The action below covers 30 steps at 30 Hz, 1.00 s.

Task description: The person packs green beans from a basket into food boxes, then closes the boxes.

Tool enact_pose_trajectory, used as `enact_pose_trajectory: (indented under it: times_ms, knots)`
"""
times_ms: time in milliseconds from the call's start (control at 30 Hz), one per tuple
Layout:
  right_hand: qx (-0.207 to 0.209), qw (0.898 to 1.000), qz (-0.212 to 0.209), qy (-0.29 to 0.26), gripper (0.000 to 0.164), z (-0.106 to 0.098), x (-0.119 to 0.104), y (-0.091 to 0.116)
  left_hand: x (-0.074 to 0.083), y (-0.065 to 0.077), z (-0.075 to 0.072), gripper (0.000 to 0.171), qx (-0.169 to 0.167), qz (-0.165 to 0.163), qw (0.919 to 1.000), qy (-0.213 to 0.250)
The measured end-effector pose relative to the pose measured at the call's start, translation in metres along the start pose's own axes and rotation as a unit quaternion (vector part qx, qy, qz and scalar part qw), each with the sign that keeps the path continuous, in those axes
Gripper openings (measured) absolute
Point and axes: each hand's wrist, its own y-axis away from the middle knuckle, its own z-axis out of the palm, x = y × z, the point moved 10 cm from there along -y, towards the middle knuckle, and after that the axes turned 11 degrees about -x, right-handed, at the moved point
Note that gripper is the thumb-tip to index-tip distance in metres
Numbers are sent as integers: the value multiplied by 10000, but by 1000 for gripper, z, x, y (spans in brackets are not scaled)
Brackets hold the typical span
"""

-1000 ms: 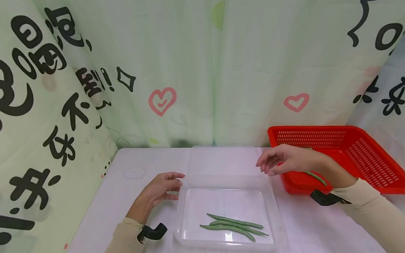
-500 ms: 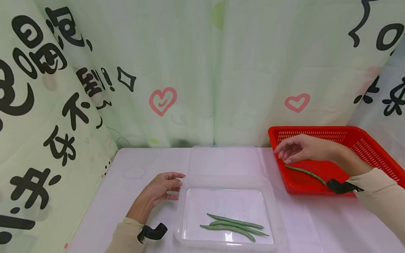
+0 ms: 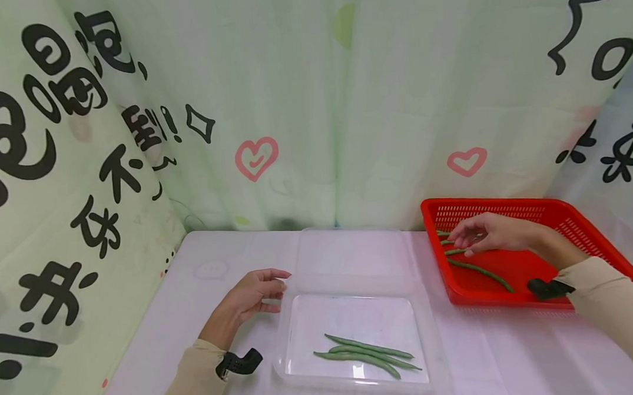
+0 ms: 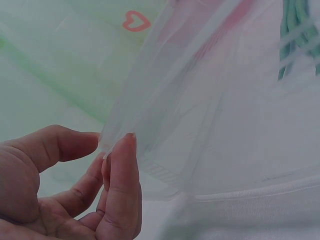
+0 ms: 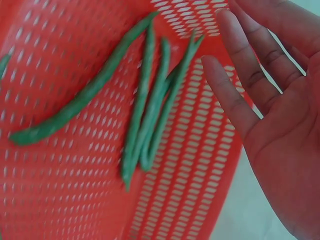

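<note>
Four-sided and clear, a plastic box (image 3: 283, 364) with its lid (image 3: 351, 252) folded back stands in the middle, several green beans (image 3: 371, 357) lying inside. My left hand (image 3: 252, 297) is at the box's left edge near the hinge. In the left wrist view, thumb and fingers (image 4: 122, 185) pinch the clear plastic edge. My right hand (image 3: 501, 233) is over the left part of a red basket (image 3: 561, 204), fingers extended and nothing in them. Beside it in the right wrist view, several green beans (image 5: 142, 110) lie in the basket, one long bean (image 5: 85, 95) apart from the bunch.
A white cloth covers the table (image 3: 205, 320). Pale green curtains (image 3: 312, 103) with dark characters and pink hearts hang at the back and sides, close behind the lid and basket.
My right hand has moved right, from beside the basket's left rim to above its inside, uncovering beans there. My left hand and the beans in the box stay put.
</note>
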Motion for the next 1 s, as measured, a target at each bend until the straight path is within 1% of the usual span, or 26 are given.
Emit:
enact_pose_trajectory:
  times_ms: [100,200,400,667,833,1000]
  knots:
    - [-73,9995,264,-183,43,-1,13,0,0,-1,-1,38,16,-10,10000,10]
    - [-173,9987,404,-249,45,-1,24,-1,-1,-3,-1,38,18,-41,10000,39]
    - [-275,9981,516,-197,44,-4,35,-4,-1,-4,-1,38,18,-33,10000,29]
    - [-251,9958,845,-262,44,-9,50,-8,0,-4,-1,38,9,-15,10000,13]
    - [-307,9948,920,-320,44,-7,60,-12,-2,-4,-1,38,7,-40,10000,48]
    - [-486,9932,1004,-332,43,-1,70,-17,-4,-3,-2,38,19,-43,10000,74]
